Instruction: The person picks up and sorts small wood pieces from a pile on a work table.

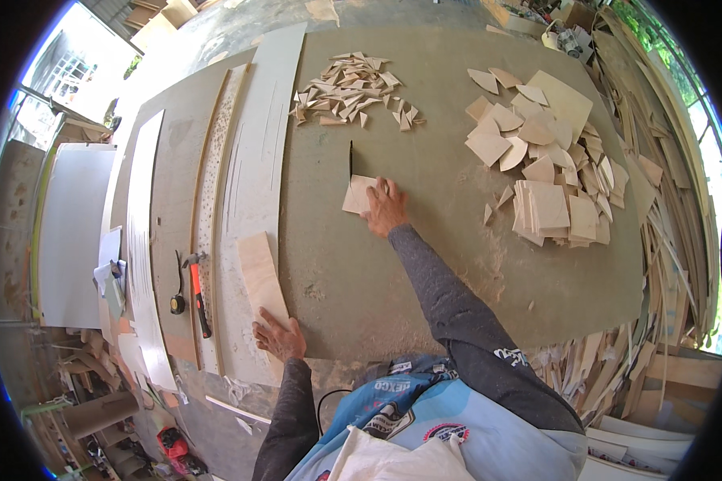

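A thin dark saw blade (350,160) stands up through the greenish-grey tabletop (329,264) near its middle. Close in front of the blade lies a small pale plywood piece (354,197), whose right side is gripped under the bent fingers of my right hand (387,207). The piece's far edge appears to meet the blade; whether it is being cut I cannot tell. Farther left and nearer to me, my left hand (281,335) rests with its fingers apart on the lower part of a long plywood strip (258,268). That strip lies slantwise along a white board (253,160).
Small wood offcuts (349,88) lie heaped beyond the blade. Rounded and square plywood pieces (541,128) are piled at the right, beside a stack of squares (544,210). A hammer (198,297) and tape measure (177,303) lie left, near a long fence strip (206,176).
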Available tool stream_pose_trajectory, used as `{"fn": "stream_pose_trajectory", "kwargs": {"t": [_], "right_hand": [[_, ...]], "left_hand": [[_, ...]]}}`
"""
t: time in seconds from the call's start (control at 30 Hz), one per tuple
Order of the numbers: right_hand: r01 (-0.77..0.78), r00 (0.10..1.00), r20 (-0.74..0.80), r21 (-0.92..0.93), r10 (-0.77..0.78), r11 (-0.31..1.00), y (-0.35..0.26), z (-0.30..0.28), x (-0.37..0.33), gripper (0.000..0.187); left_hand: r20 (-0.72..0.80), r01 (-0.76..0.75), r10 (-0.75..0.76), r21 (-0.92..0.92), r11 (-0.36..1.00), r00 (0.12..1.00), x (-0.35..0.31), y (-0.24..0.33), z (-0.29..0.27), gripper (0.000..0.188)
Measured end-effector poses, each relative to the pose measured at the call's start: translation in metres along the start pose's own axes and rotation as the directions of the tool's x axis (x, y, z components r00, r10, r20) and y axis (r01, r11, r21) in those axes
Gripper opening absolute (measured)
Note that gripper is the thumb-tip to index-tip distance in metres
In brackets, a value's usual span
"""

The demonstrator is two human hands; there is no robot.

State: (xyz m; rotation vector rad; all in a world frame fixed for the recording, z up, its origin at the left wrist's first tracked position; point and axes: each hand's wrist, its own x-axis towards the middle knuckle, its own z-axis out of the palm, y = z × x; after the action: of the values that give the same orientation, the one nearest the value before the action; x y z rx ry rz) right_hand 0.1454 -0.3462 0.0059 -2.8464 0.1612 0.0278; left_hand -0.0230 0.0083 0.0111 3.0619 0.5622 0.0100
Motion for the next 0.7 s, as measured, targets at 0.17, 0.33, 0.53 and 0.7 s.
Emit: {"fn": "stream_pose_trajectory", "kwargs": {"t": [0.17, 0.33, 0.53, 0.7], "right_hand": [[-0.031, 0.999, 0.025, -0.01, 0.031, 0.999, -0.004, -0.001, 0.002, 0.066], [-0.076, 0.996, 0.054, -0.005, 0.076, 0.997, -0.009, -0.001, 0.007, 0.069], [-0.091, 0.994, 0.057, -0.013, 0.091, 0.996, -0.012, -0.001, 0.011, 0.072], [-0.072, 0.993, 0.099, -0.005, 0.072, 0.997, -0.008, -0.003, 0.01, 0.071]], "left_hand": [[-0.014, -0.017, 0.018, 0.014, 1.0, 1.0, -0.002, -0.001, 0.001, 0.092], [0.033, 0.012, -0.012, 0.015, 1.0, 0.999, 0.0, 0.0, 0.001, 0.093], [0.033, 0.018, -0.018, -0.003, 1.0, 0.999, 0.001, -0.002, 0.001, 0.094], [0.03, 0.026, -0.026, 0.004, 1.0, 0.999, 0.003, 0.001, 0.0, 0.094]]}}
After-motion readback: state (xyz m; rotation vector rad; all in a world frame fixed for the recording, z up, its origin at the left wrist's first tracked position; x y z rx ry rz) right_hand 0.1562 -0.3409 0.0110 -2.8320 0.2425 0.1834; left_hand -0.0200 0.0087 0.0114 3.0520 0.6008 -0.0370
